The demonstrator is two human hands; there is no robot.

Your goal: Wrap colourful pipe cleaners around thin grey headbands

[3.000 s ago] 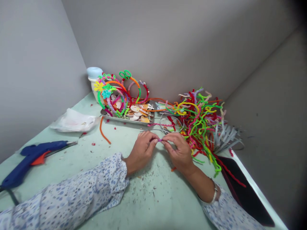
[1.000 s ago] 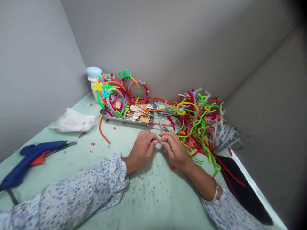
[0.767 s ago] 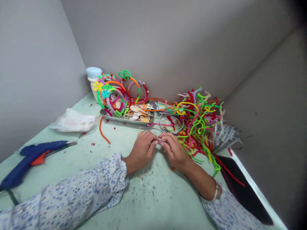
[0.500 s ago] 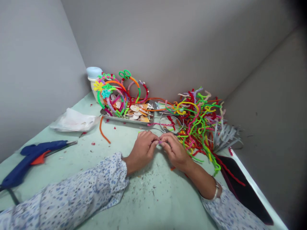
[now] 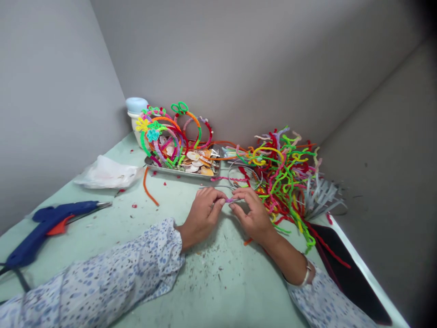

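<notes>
Between my hands is a small purple fuzzy piece [image 5: 229, 200], apparently on a thin grey band that runs behind my fingers. My left hand [image 5: 204, 212] pinches its left end between thumb and forefinger. On the other side, my right hand [image 5: 251, 213] has its fingertips at the right end, with thumb and forefinger a little apart around the band. Just behind the hands lie thin grey hoops [image 5: 245, 175]. A large tangle of coloured pipe cleaners [image 5: 285, 168] is beside my right hand.
A metal tray [image 5: 182, 173] holds shell-like pieces and several decorated headbands [image 5: 164, 136]. Behind it stands a white bottle [image 5: 134, 119]. A plastic bag [image 5: 109, 173] and a blue glue gun [image 5: 48, 223] lie left; a black flat object [image 5: 348, 273] lies right.
The fingers of my right hand have loosened and shifted slightly right, so more of the purple piece shows. My left hand keeps its pinch. The view has shifted slightly.
</notes>
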